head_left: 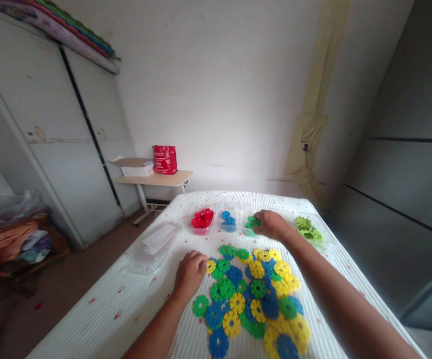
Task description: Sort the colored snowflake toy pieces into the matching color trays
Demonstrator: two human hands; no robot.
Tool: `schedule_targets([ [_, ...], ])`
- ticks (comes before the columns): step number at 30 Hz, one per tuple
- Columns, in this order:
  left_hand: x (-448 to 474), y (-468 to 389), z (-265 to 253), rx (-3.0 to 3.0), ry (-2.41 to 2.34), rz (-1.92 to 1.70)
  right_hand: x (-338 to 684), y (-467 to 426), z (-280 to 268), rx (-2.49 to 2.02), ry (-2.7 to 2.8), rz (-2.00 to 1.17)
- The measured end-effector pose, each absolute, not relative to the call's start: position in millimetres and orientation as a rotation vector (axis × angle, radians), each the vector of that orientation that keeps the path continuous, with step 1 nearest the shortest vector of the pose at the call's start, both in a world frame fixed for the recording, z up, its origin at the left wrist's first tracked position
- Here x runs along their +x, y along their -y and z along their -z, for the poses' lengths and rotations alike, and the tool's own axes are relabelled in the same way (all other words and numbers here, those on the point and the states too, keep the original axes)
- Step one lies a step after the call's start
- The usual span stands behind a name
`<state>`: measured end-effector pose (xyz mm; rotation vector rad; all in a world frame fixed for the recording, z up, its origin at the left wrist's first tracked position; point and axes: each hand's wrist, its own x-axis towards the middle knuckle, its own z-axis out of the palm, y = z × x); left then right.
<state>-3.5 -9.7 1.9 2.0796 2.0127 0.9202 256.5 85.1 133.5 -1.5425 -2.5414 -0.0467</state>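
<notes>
My left hand [191, 271] is at the left edge of a loose pile of notched plastic discs in green, blue and yellow. Its fingers are curled, with the thumb and fingertips at the rim of a yellow notched disc [211, 267]. My right hand [273, 224] reaches over the pile to a clear tub [249, 232] of green discs. Its fingers are bent together at a green notched disc [252, 221], and the fingertips are partly hidden. Near the left hand lie a green disc [201, 306] and a blue disc [214, 316].
Left of the green tub stand a tub of blue discs [228, 227] and a tub of red pieces [202, 222]. A tub of light green pieces [308, 229] is at the right. Clear empty containers [156, 244] lie left. Beyond are a side table [171, 178] and a red bag [165, 159].
</notes>
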Motion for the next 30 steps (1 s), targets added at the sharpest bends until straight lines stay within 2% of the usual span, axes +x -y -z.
schedule_targets([
  [5, -3, 10, -2, 2.077, -2.003, -0.932, 260, -110, -120, -1.664, 2.326, 0.14],
  [14, -2, 13, -2, 2.099, -2.009, -0.932, 308, -56, -60, -1.477, 2.257, 0.264],
  [17, -1, 13, -3, 2.104, -2.018, -0.922, 332, -43, -33, -1.386, 2.224, 0.225],
  [20, 0, 14, -4, 2.118, -2.022, -0.905, 348, -37, -15, -1.477, 2.157, 0.114],
  [30, 5, 21, -14, 2.142, -1.957, -0.837, 349, -36, -11, -1.638, 2.1, -0.044],
])
